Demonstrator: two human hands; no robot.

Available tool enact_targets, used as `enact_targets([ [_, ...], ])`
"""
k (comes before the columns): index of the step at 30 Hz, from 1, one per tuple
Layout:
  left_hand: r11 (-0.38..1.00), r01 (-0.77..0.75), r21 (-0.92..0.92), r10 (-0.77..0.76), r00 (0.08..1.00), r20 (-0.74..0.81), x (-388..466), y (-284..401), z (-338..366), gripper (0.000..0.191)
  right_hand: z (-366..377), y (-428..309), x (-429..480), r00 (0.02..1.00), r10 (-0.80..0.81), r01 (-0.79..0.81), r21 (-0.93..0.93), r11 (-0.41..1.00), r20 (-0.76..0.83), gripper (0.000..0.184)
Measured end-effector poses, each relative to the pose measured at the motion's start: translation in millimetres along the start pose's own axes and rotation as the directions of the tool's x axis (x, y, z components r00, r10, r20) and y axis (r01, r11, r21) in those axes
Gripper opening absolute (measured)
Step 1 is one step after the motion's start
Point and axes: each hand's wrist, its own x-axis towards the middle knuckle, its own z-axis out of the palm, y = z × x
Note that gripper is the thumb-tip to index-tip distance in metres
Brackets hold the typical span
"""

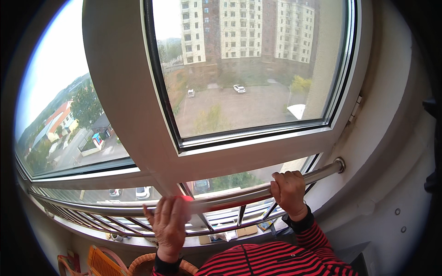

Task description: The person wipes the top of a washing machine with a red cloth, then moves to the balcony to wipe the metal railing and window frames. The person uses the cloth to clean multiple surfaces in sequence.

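A stainless-steel handrail runs across in front of the window, above thin metal bars. My right hand is wrapped around the rail toward its right end, where a round flange meets the wall. Farther left, my left hand presses on the rail with its fingers raised and nearly straight. Under those fingers a red object peeks out, blurred and mostly covered, so its material is unclear. Both forearms wear red-and-black striped sleeves with dark cuffs.
Above the rail stands a white-framed window sash with a hinge at right. On the sill behind the bars lie cardboard pieces and small packets. Below left are a wicker rim and an orange slatted piece.
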Motion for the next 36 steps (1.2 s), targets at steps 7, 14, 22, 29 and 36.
enact_targets([
  [7, 0.931, 0.259, 0.256, -0.175, 0.935, -0.308, -47, -134, -3, 0.054, 0, 0, 2, 0.999, -0.005, 0.005, 0.011, 1.000, -0.038, 0.015],
  [14, 0.920, 0.383, 0.085, -0.310, 0.842, -0.441, -49, -144, 12, 0.043, 0, 1, 2, 0.999, 0.005, -0.003, 0.039, 0.999, -0.039, 0.015],
  [22, 0.940, 0.340, 0.031, -0.292, 0.848, -0.442, -26, -44, 37, 0.041, -1, 2, 2, 1.000, 0.011, -0.011, 0.061, 0.998, -0.012, 0.015],
  [29, 0.971, 0.208, -0.118, -0.232, 0.938, -0.258, 9, 76, 46, 0.031, 0, 4, 2, 1.000, -0.005, 0.006, 0.061, 0.998, -0.022, 0.018],
  [36, 0.954, -0.175, -0.243, 0.154, 0.983, -0.102, 51, 151, 55, 0.050, -2, 4, 0, 1.000, 0.007, -0.008, 0.073, 0.997, 0.014, 0.015],
])
